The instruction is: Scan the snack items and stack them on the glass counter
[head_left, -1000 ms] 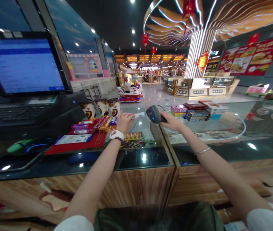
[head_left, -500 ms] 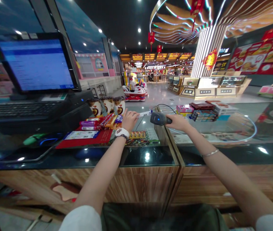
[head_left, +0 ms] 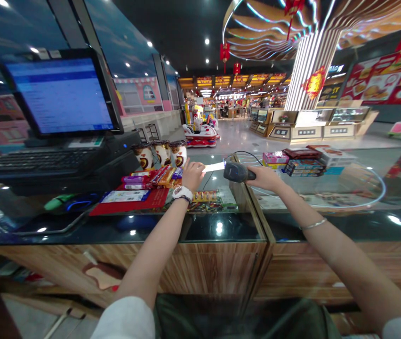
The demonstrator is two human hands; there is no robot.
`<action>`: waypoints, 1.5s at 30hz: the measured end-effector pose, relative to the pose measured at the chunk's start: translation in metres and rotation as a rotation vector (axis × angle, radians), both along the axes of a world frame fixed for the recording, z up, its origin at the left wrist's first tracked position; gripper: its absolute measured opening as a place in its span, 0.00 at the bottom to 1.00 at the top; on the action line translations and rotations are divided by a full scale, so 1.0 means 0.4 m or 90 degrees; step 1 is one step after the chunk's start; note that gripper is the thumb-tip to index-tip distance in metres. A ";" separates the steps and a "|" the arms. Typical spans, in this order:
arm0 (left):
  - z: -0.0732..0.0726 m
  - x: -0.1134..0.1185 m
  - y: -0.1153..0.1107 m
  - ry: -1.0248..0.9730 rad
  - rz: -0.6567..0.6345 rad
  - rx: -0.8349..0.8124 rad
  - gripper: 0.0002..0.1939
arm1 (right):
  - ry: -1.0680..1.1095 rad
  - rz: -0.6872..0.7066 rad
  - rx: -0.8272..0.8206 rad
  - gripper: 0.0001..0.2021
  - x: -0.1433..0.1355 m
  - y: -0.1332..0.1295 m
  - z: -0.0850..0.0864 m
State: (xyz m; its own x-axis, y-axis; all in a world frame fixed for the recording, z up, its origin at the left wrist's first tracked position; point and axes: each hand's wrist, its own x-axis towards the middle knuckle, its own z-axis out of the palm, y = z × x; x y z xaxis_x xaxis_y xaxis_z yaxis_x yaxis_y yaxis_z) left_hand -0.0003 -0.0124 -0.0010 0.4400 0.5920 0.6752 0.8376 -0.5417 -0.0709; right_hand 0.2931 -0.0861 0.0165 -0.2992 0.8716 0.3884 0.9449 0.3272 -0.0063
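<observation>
In my left hand (head_left: 193, 176), which wears a white watch, is a slim white wrapped packet (head_left: 214, 167); its exact kind is too small to make out. My right hand (head_left: 267, 179) is wrapped round the grip of a dark barcode scanner (head_left: 236, 172). The scanner's head faces left, close to the packet's right end, and bright light falls on the packet. Left of my left hand lie several snack packs (head_left: 161, 177) in purple, red and orange wrappers. Behind them stand three patterned cups (head_left: 161, 153) with dark tops.
A monitor (head_left: 61, 92) and keyboard (head_left: 38, 158) stand at the left of the glass counter (head_left: 218, 228). Under the snacks lies a red sheet (head_left: 156, 200) with a white card (head_left: 125, 196). Stacked boxes (head_left: 304, 165) sit at the right; a cable (head_left: 248, 153) runs behind the scanner.
The packet now glows white under the scanner's light, where its printing showed before. Both hands keep nearly the same places; the whole view has shifted slightly.
</observation>
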 end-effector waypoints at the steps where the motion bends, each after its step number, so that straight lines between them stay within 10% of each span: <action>1: 0.000 0.000 0.001 0.001 -0.001 0.002 0.13 | 0.000 -0.001 -0.002 0.18 -0.001 -0.001 0.001; 18: -0.001 0.000 0.003 -0.004 0.001 0.006 0.12 | -0.001 0.001 -0.031 0.18 -0.015 -0.012 0.004; 31: -0.007 0.002 0.005 0.008 -0.001 0.020 0.13 | 0.159 0.296 0.001 0.24 -0.017 0.023 -0.046; 45: 0.003 0.011 -0.004 0.007 0.013 -0.004 0.13 | 0.108 0.363 -0.084 0.27 -0.028 0.072 -0.102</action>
State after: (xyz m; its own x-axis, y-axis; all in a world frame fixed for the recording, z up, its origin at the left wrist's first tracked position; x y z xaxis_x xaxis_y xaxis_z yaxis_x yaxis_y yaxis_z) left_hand 0.0039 -0.0140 0.0001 0.4348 0.6049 0.6671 0.8479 -0.5246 -0.0770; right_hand 0.2818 -0.0574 -0.0242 -0.6764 0.6360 0.3714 0.6035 0.7677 -0.2156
